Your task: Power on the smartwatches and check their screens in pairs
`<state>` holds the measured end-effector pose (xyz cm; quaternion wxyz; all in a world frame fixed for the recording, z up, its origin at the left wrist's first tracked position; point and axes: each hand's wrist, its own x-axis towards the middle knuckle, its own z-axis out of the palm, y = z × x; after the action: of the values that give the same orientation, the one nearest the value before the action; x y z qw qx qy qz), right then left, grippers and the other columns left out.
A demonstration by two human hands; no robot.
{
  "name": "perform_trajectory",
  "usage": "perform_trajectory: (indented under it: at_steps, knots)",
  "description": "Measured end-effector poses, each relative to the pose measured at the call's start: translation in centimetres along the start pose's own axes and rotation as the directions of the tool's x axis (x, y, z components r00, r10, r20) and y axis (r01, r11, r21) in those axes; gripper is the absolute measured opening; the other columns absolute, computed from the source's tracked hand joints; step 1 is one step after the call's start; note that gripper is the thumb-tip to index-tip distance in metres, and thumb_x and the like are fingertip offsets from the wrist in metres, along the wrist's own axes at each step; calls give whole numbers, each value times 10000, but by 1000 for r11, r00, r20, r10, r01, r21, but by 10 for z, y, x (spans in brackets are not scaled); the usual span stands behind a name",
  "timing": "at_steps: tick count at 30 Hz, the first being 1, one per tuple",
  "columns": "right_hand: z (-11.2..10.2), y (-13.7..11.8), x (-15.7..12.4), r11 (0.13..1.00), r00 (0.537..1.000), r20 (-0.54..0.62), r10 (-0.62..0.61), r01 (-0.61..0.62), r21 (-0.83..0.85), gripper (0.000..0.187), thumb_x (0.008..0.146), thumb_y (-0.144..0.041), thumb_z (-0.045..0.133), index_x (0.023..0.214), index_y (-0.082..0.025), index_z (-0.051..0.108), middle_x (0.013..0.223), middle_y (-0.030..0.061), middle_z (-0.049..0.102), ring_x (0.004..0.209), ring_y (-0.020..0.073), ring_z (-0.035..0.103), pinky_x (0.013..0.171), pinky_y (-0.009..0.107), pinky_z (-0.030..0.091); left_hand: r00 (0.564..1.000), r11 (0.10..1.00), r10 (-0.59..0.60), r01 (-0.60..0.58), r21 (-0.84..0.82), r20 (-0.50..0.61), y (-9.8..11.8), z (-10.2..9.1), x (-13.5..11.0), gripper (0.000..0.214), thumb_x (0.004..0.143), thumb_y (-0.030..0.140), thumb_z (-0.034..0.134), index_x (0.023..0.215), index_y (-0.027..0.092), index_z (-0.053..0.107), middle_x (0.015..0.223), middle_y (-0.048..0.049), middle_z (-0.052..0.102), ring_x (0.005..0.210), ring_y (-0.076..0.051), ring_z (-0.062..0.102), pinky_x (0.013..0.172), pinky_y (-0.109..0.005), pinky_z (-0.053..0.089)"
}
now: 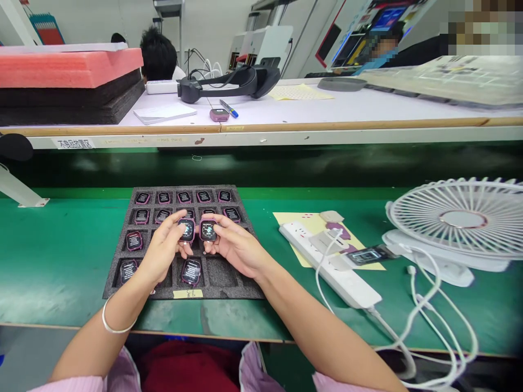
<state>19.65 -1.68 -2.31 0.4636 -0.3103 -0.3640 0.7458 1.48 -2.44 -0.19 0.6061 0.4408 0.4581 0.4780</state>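
Note:
Above a dark foam tray (122, 294), each of my hands holds one smartwatch body without a strap. My left hand (161, 247) is closed on a smartwatch (187, 231) with a lit face, its thumb on the screen. Right beside it, my right hand (235, 245) grips a second smartwatch (207, 231), also lit, with the thumb at the screen's edge. More purple-edged watches, such as one at the front (192, 271), lie in the tray's compartments, their screens showing text. My hands and wrists hide part of the tray.
To the right lie a white power strip (330, 267), looped white cables (425, 296) and a white fan (461, 218). A shelf edge (261, 133) crosses behind the tray, bearing a black headset (229, 84), a pen (229, 108) and stacked foam (69, 68). People sit beyond.

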Motion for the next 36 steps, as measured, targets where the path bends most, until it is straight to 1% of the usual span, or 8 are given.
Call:
perform_trajectory:
  at_steps: [2, 4, 7, 13, 19, 25, 31, 36]
  knots:
    - [1, 0, -1, 1000, 1000, -6, -8, 8, -21, 396, 787, -329, 790, 1139, -231, 636, 930, 15, 716, 632, 111, 627, 624, 270, 457, 1000, 1000, 10, -9, -17, 7, 0, 0, -1, 571, 788, 408, 668, 1278, 138, 554, 742, 20, 626, 530, -109, 636, 521, -234, 523]
    - [2, 0, -2, 998, 999, -14, -32, 31, -49, 402, 773, -291, 788, 1141, -231, 638, 874, -6, 692, 625, 108, 617, 627, 270, 453, 1000, 999, 20, -20, -25, 1, 0, 1, 0, 516, 772, 376, 684, 1227, 157, 576, 817, 9, 649, 546, -117, 672, 549, -256, 569]
    - [2, 0, -2, 992, 997, -21, -78, 75, -98, 422, 752, -227, 772, 1150, -231, 632, 896, -9, 687, 620, 105, 615, 632, 280, 453, 999, 999, 40, -40, -31, -6, -1, 1, 1, 462, 751, 314, 681, 1182, 177, 585, 890, 6, 666, 553, -117, 695, 561, -259, 596]
    - [0, 3, -1, 982, 993, -6, -120, 118, -145, 409, 755, -186, 725, 1149, -221, 621, 917, 4, 690, 606, 106, 596, 603, 285, 444, 999, 999, 33, -33, -16, 14, 0, 2, 0, 405, 722, 250, 645, 1116, 178, 582, 876, 19, 677, 538, -116, 700, 561, -252, 609]
    - [1, 3, -2, 979, 992, -14, -125, 121, -164, 386, 764, -202, 729, 1138, -216, 639, 814, -24, 665, 596, 108, 600, 592, 280, 442, 1000, 1000, 17, -17, -3, 17, 2, 2, -1, 383, 698, 245, 631, 1070, 175, 573, 905, 12, 684, 529, -120, 700, 549, -261, 612]
    - [1, 3, -2, 977, 991, -11, -131, 127, -169, 372, 767, -229, 749, 1125, -220, 649, 816, -23, 665, 598, 106, 597, 586, 276, 448, 999, 1000, 18, -18, 5, 29, 2, 3, -1, 366, 707, 230, 619, 1065, 175, 572, 969, -9, 699, 533, -115, 699, 553, -267, 614]
    - [1, 2, -2, 971, 990, -6, -140, 136, -198, 337, 805, -270, 753, 1118, -221, 639, 802, -25, 644, 595, 101, 578, 582, 273, 446, 999, 1000, 13, -13, 19, 32, 2, 3, -2, 363, 710, 221, 628, 1066, 177, 571, 999, -19, 697, 539, -120, 708, 560, -266, 616]
    - [2, 2, -3, 967, 988, 14, -154, 154, -203, 358, 792, -229, 741, 1131, -221, 626, 843, -13, 644, 610, 102, 575, 590, 277, 457, 999, 999, 27, -28, 34, 29, 1, 4, -3, 364, 716, 231, 646, 1067, 171, 568, 991, -18, 685, 544, -117, 710, 566, -258, 616]
